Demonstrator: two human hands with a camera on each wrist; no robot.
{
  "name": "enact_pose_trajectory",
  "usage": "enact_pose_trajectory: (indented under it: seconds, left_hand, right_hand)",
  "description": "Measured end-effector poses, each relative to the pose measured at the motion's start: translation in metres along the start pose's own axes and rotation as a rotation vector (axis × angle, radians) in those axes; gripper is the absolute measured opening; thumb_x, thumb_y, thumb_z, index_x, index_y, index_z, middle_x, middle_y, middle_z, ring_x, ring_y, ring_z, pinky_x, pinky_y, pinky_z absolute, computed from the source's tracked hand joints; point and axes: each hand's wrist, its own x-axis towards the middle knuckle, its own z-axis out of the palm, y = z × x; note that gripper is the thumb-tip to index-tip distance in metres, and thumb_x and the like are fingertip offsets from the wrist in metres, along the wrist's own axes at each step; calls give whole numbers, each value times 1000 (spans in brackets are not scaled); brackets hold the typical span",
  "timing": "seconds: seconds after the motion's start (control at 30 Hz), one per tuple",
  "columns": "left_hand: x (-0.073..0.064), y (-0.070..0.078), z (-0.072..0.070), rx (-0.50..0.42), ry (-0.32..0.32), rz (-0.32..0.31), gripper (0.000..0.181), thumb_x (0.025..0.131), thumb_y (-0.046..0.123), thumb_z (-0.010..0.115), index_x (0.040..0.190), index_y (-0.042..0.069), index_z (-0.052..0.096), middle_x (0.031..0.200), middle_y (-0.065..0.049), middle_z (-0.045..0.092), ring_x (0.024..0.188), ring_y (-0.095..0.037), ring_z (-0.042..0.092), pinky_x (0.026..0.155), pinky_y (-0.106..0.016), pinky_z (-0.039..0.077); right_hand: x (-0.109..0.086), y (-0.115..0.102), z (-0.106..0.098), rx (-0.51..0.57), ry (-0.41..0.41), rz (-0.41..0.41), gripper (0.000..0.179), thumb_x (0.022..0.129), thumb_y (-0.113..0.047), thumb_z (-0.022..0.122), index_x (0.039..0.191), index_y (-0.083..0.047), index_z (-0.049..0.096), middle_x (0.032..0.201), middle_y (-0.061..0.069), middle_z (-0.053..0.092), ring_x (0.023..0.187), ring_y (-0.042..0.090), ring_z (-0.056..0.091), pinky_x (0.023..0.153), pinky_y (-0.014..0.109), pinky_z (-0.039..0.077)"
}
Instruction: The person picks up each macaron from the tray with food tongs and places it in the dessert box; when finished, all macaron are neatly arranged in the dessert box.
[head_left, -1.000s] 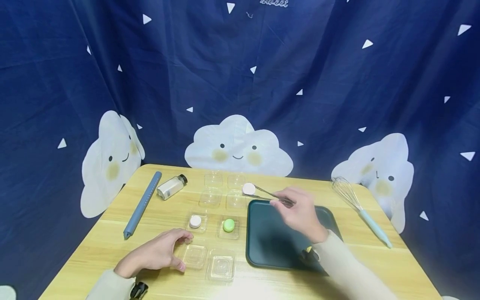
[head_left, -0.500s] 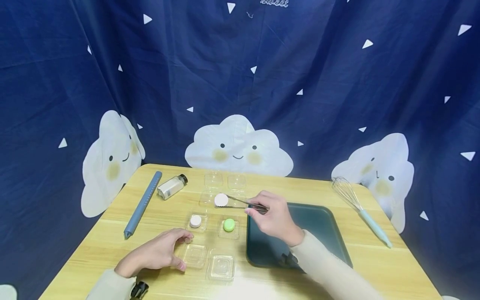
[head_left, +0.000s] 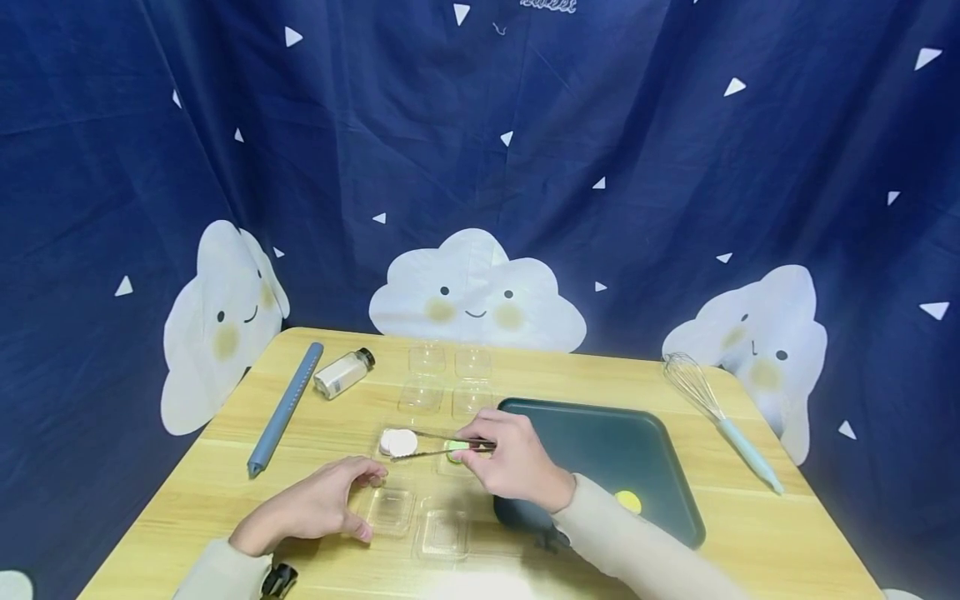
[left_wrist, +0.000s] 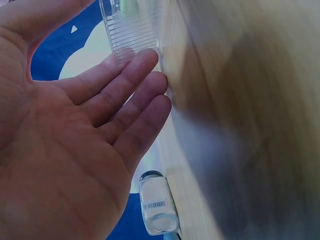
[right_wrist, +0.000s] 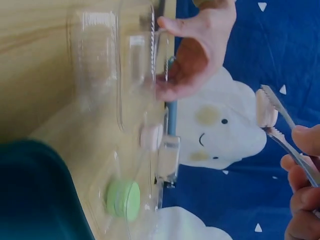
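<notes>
My right hand (head_left: 517, 462) grips metal tongs (right_wrist: 286, 145), whose serrated tips pinch a pale pink macaron (right_wrist: 265, 108). In the head view that macaron overlaps another pale pink macaron (head_left: 386, 442), which sits in a clear plastic box; the right wrist view shows the held one raised well above it. A green macaron (right_wrist: 122, 200) lies in the neighbouring clear box, partly hidden behind the tongs in the head view. My left hand (head_left: 315, 504) holds nothing. Its fingers are loosely extended beside an unfilled clear box (head_left: 390, 510), fingertips close to the ribbed plastic (left_wrist: 132, 37).
A dark green tray (head_left: 600, 433) with a yellow macaron (head_left: 628, 502) lies at right. Beyond it is a whisk (head_left: 723, 421). Another clear box (head_left: 442, 533) is near the front. At left are a blue-grey rod (head_left: 285, 408) and a black-capped bottle (head_left: 343, 373).
My right hand has carried the tongs and pink macaron leftward and nearer, from over the tray's far edge to the pink macaron's box. The yellow macaron has come into sight. My left hand stays put.
</notes>
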Motion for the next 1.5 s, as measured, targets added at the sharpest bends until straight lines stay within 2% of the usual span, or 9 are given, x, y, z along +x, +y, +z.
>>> enact_pose_trajectory:
  seconds: [0.23, 0.37, 0.5, 0.67, 0.77, 0.97, 1.2, 1.5]
  left_hand:
    - [0, 1, -1, 54, 23, 33, 84, 63, 47, 91, 130, 7, 60, 119, 2, 67, 116, -27, 63, 103, -51, 52]
    - [1, 1, 0, 39, 18, 18, 86, 63, 46, 91, 132, 7, 59, 119, 2, 66, 116, -26, 62, 102, -49, 53]
    - [1, 1, 0, 31, 12, 10, 85, 63, 45, 92, 132, 8, 60, 120, 2, 67, 116, -26, 62, 103, -49, 53]
    - [1, 1, 0, 28, 14, 13, 86, 62, 44, 92, 132, 7, 59, 122, 0, 68, 117, -28, 63, 105, -52, 51]
    - [1, 1, 0, 18, 10, 6, 87, 62, 44, 92, 133, 7, 59, 123, -1, 68, 119, -30, 63, 106, -53, 50]
    - [2, 0, 1, 19, 12, -14, 87, 62, 45, 91, 134, 8, 59, 123, 1, 67, 119, -27, 63, 107, -53, 50]
    - [2, 1, 0, 22, 12, -3, 88, 62, 43, 91, 135, 5, 58, 124, -2, 68, 119, -28, 62, 106, -55, 49]
    - [-1, 0, 1, 10, 7, 15, 86, 63, 42, 91, 134, 7, 58, 123, -1, 67, 119, -29, 61, 105, -51, 51]
  right_hand:
    - [-5, -7, 14, -38, -128, -11, 12, 78, -17, 85, 87, -13, 78, 73, -5, 66, 61, 1, 54, 57, 1, 38]
    - [-8, -9, 23, -88, -190, -15, 11, 76, -18, 85, 82, -14, 77, 71, -7, 66, 60, -5, 49, 56, 0, 34]
    - [-10, -12, 29, -112, -258, 16, 9, 76, -20, 85, 80, -15, 78, 73, -9, 67, 60, -8, 43, 54, 0, 29]
    - [-11, -15, 35, -129, -344, 58, 7, 78, -21, 82, 80, -16, 79, 75, -9, 70, 61, -8, 42, 53, 1, 27]
    - [-11, -16, 38, -153, -380, 56, 5, 78, -22, 81, 80, -18, 78, 75, -10, 70, 61, -9, 41, 51, 2, 26]
    - [-12, -15, 42, -176, -419, 65, 5, 78, -23, 81, 78, -21, 77, 73, -13, 66, 57, -10, 37, 47, 4, 25]
    - [-10, -14, 42, -169, -437, 89, 7, 81, -23, 82, 77, -22, 75, 71, -14, 64, 56, -9, 37, 46, 4, 27]
    - [-12, -16, 42, -246, -480, 86, 10, 81, -28, 81, 78, -23, 73, 72, -15, 62, 55, -8, 37, 45, 7, 26]
